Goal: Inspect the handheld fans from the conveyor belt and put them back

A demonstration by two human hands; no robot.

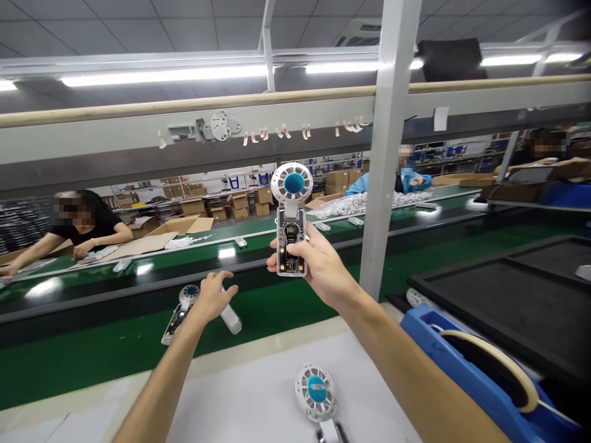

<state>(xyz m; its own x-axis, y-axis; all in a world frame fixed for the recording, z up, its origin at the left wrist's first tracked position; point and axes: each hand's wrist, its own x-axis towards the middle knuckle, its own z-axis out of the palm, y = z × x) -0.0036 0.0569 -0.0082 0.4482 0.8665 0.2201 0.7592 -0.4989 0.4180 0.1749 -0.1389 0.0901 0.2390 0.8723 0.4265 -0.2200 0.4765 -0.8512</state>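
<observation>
My right hand [318, 261] holds up a small fan unit [292, 221] with a round white grille, a blue centre and an exposed circuit board, its thumb on the board. My left hand [215, 296] reaches over the green belt with thumb and fingers apart. Under and beside it lies a white elongated casing [231, 317], partly covered by the fingers; contact cannot be made out. Left of that hand, a second fan unit [178, 317] rests on the belt, partly behind my wrist. Another fan unit [316, 394] lies on the white work surface.
The green conveyor belt [286, 311] runs across. A grey post [388, 147] stands right of centre. At right are a blue tape dispenser [457, 369] and black trays [521, 307]. People sit across the belt near cardboard and white parts [182, 242].
</observation>
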